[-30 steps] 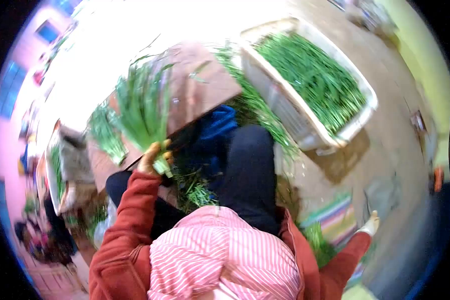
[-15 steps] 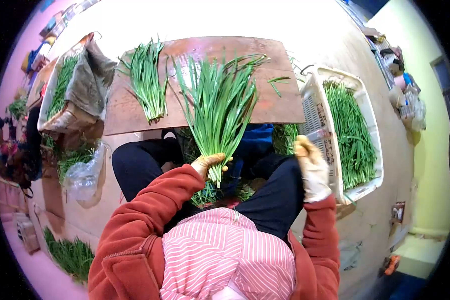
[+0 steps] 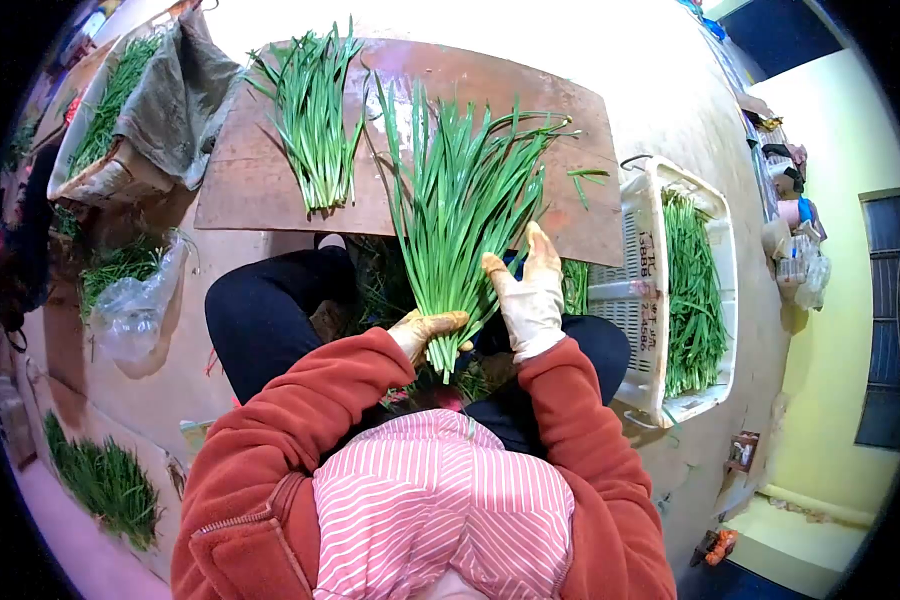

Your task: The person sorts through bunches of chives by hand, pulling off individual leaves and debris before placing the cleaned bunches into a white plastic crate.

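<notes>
My left hand, in a stained pale glove, is wrapped round the lower stems of a large bunch of green leafy stalks. The leaves fan out over the near edge of a brown board. My right hand, gloved too, is beside the bunch's right side with thumb and fingers apart, holding nothing. A smaller bunch lies on the board to the left. A few loose leaf pieces lie near the board's right side.
At the right stands a white crate holding more green stalks. Another crate with greens and a grey cloth is at the upper left. A clear plastic bag and a heap of greens lie on the left floor.
My right hand has moved left from near the crate to the bunch's right side. My left hand still holds the bunch. The whole view has turned slightly.
</notes>
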Motion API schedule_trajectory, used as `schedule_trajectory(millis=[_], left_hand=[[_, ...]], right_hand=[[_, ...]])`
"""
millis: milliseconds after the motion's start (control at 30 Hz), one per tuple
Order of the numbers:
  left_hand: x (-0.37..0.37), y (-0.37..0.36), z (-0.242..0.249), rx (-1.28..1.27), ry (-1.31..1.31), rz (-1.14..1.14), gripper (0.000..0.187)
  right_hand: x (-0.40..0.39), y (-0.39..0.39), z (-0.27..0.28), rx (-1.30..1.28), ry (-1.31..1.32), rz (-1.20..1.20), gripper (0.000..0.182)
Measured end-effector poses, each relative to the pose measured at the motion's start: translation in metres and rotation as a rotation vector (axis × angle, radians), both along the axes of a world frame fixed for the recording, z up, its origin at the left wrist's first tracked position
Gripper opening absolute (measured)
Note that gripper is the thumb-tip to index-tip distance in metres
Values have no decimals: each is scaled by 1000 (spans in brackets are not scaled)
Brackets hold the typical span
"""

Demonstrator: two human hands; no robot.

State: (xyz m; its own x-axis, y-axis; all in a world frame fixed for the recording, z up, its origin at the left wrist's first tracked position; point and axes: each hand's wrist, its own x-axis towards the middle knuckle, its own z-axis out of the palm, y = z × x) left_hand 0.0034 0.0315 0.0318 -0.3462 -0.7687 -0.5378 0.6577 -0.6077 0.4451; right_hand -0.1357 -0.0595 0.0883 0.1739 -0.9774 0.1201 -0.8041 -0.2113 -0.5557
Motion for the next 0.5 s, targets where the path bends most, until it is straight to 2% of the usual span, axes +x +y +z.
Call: schedule_trajectory(millis=[100,133,167,233,267,300,367,433,467,500], left_hand=[[-1,2,-3,-16,14,8,33],[-2,3,-7,-39,9,24,33],[-3,3,-10,-64,4,39,33],[-3,1,-2,-57,14,36,37],[-2,1,6,-58,14,47,40],[-2,1,11,-58,15,53,43],[-5,3,-5,-102,28,31,49],[-8,3,2,-194,48,53,50],[-5,1,9,-182,-137,-64,48],[-7,2,6,-222,-248,-66,43]], right_hand=[[11,-6,6,-23,-28,21,87],[14,-3,13,62,-60,-21,94],[15,-1,14,61,-57,-19,94],[13,7,16,340,-85,-173,103],[9,11,11,495,-179,-205,109],[-5,11,-29,555,-307,-180,108],[9,25,-12,794,-685,-179,110],[19,26,4,847,-655,-180,101],[24,27,-1,779,-756,-112,99],[29,29,-10,708,-857,-42,96]])
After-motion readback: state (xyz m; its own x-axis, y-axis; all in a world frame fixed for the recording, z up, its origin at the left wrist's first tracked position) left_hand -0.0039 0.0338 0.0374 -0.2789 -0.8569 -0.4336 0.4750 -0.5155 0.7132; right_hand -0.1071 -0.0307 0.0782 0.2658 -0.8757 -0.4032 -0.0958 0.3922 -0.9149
